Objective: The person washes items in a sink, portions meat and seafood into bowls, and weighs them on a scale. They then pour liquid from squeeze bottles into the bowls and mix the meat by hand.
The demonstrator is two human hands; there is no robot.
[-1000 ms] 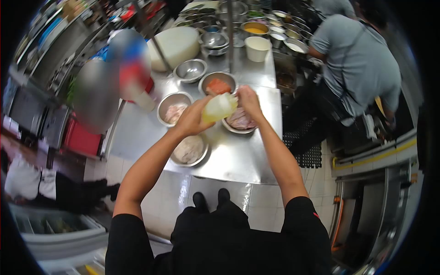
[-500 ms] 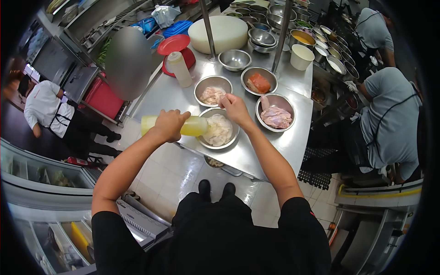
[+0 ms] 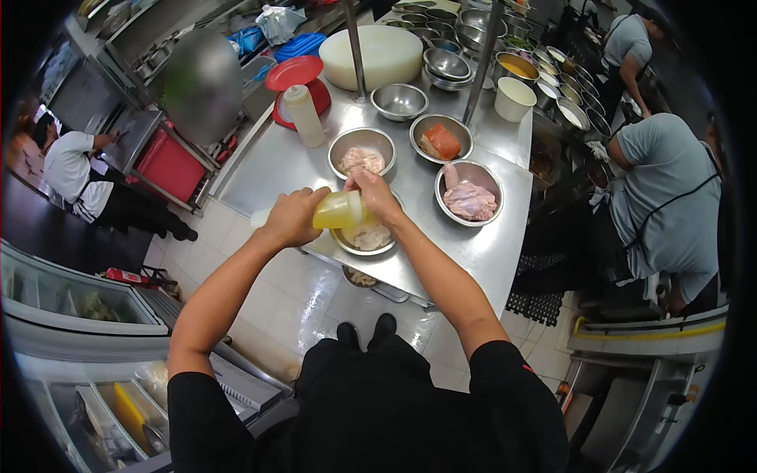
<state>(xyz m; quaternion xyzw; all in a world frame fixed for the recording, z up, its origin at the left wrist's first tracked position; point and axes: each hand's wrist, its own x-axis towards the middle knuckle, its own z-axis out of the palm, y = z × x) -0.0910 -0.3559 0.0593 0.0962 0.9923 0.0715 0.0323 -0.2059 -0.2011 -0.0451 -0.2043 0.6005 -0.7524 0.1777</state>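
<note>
Left hand (image 3: 295, 216) gripped bottle (image 3: 334, 210), aimed three o'clock, apparently dispensing; right hand (image 3: 378, 195): finger closure indeterminable; steady tilt seemed required

Squeeze bottle (image 3: 337, 211), translucent, yellow liquid (image 3: 330, 214) contained; held nearly horizontal, one end positioned above metal bowl (image 3: 364, 253) filled with pale meat (image 3: 369, 237).

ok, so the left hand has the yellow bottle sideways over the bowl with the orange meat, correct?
Wrong bowl. In the head view, the left hand has the yellow bottle sideways over the bowl of pale meat. The bowl with the orange meat stands farther back and to the right.
</note>
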